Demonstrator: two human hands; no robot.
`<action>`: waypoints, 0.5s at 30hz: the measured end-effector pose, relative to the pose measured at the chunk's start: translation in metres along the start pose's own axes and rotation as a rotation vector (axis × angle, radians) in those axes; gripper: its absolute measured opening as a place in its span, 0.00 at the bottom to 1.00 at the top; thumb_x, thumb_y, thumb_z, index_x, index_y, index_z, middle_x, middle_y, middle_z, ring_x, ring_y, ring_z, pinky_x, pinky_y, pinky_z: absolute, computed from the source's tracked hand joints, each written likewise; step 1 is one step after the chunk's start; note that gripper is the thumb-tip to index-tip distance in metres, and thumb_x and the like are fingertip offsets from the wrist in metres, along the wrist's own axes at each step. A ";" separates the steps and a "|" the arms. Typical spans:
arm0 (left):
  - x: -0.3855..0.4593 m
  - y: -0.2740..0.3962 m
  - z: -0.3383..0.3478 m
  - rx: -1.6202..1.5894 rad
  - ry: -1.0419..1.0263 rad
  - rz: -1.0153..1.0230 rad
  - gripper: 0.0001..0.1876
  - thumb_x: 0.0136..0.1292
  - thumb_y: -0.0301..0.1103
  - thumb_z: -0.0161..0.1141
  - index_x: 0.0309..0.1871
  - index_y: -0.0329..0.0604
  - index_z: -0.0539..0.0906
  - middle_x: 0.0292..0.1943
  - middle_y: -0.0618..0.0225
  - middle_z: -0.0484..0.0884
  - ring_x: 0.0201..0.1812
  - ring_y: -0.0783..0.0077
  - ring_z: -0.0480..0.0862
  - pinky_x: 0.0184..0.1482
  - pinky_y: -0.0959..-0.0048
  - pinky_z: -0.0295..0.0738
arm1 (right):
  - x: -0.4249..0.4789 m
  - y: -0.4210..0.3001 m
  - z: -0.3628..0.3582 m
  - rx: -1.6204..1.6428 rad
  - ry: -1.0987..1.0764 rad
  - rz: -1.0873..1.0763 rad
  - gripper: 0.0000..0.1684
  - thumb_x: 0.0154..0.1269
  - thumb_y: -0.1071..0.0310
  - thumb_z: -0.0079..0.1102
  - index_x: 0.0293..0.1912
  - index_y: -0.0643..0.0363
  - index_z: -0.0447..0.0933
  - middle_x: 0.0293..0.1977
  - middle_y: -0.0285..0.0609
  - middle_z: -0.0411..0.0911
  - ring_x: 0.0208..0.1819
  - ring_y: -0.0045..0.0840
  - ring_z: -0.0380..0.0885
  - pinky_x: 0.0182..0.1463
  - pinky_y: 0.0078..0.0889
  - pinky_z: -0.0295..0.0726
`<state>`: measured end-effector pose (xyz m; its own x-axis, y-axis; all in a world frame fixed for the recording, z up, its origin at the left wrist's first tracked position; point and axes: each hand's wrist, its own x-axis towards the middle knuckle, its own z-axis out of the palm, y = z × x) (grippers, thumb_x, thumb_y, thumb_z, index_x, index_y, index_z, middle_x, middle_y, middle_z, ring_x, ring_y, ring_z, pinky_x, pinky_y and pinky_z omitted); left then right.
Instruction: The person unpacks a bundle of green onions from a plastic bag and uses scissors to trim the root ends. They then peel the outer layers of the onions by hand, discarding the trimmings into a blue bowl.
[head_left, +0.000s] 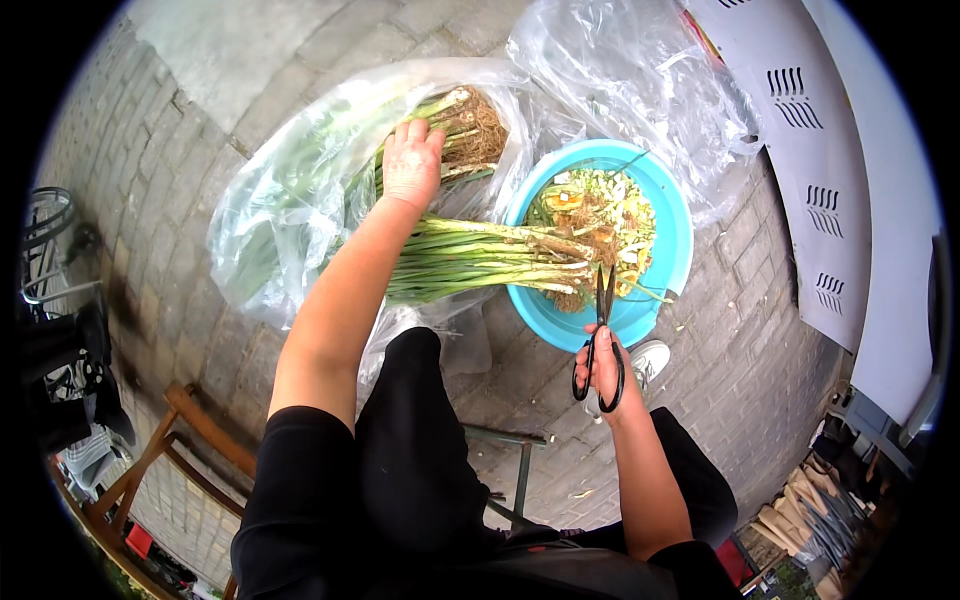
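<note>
My left hand (412, 161) lies over a rooted bundle of leafy green stalks (461, 112), like scallions or green garlic, in a clear plastic bag (262, 202). Its fingertips curl among the stalks, so I cannot tell whether they grip any. A second bunch of stalks (480, 259) reaches out of the bag, root ends over a light-blue plastic basin (675, 225). Cut roots and pale trimmings (634, 199) fill much of the basin. Black-handled scissors (605, 300) are in my right hand (611, 367), blades slightly apart and pointing at the root ends.
More clear plastic sheeting (637, 67) lies behind the basin. A light metal panel with vent slots (810, 165) borders the right side. Wooden chair framing (172, 435) stands at lower left, and a metal bar (517, 442) is between my knees. Grey paving (742, 300) covers the ground.
</note>
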<state>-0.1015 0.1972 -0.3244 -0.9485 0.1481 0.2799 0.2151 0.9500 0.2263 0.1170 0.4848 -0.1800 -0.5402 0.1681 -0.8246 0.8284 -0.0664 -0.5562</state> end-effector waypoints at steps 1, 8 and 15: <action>0.008 -0.005 0.003 0.015 0.132 0.043 0.14 0.53 0.29 0.58 0.45 0.47 0.79 0.46 0.61 0.75 0.45 0.58 0.77 0.46 0.62 0.75 | 0.000 0.001 0.000 -0.044 0.015 -0.028 0.32 0.67 0.41 0.46 0.52 0.62 0.65 0.23 0.35 0.66 0.20 0.15 0.66 0.22 0.20 0.67; 0.032 -0.022 0.011 0.024 -0.433 -0.220 0.21 0.50 0.34 0.66 0.48 0.45 0.73 0.49 0.60 0.75 0.46 0.56 0.78 0.47 0.60 0.75 | -0.001 0.000 0.006 -0.111 0.020 -0.068 0.28 0.69 0.45 0.46 0.51 0.62 0.67 0.23 0.34 0.66 0.19 0.14 0.65 0.21 0.18 0.66; 0.003 -0.006 -0.033 -0.229 -0.237 0.019 0.15 0.51 0.42 0.65 0.37 0.45 0.78 0.33 0.64 0.80 0.40 0.57 0.80 0.41 0.61 0.75 | -0.006 0.004 -0.003 -0.346 -0.040 -0.488 0.26 0.71 0.55 0.46 0.60 0.60 0.58 0.29 0.29 0.62 0.25 0.11 0.60 0.29 0.15 0.62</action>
<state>-0.0977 0.1828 -0.2937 -0.9656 0.2511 0.0670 0.2548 0.8639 0.4345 0.1241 0.4860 -0.1768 -0.8701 0.0606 -0.4892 0.4794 0.3343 -0.8114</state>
